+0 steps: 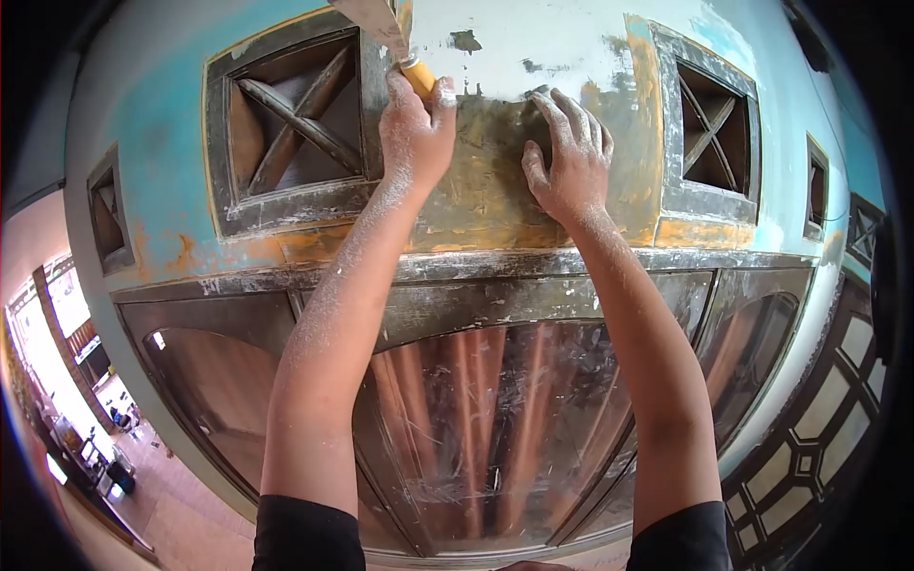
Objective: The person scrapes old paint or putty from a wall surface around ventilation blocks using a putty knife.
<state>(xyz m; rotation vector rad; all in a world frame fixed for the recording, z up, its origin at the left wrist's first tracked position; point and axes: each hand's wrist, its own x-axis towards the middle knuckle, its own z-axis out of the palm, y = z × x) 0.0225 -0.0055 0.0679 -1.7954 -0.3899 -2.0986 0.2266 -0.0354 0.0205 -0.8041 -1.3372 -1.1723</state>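
My left hand (415, 128), dusted with white powder, is closed round the yellow handle of a putty knife (379, 24). Its wide metal blade points up and to the left, and its far end is cut off by the top of the view. To the right, my right hand (574, 157) rests against the wall, fingers apart and holding nothing. Between and above the hands, the wall (495, 162) is patchy: white at the top, brown and bare lower down, with a ragged edge at fingertip height. White dust also coats both forearms.
Dark wooden vents with crossed bars, one on the left (300, 119) and one on the right (709, 128), flank the work area. Below runs a wooden ledge (476, 265) over a glazed window (505, 428) with curtains. A tiled floor (181, 485) shows at lower left.
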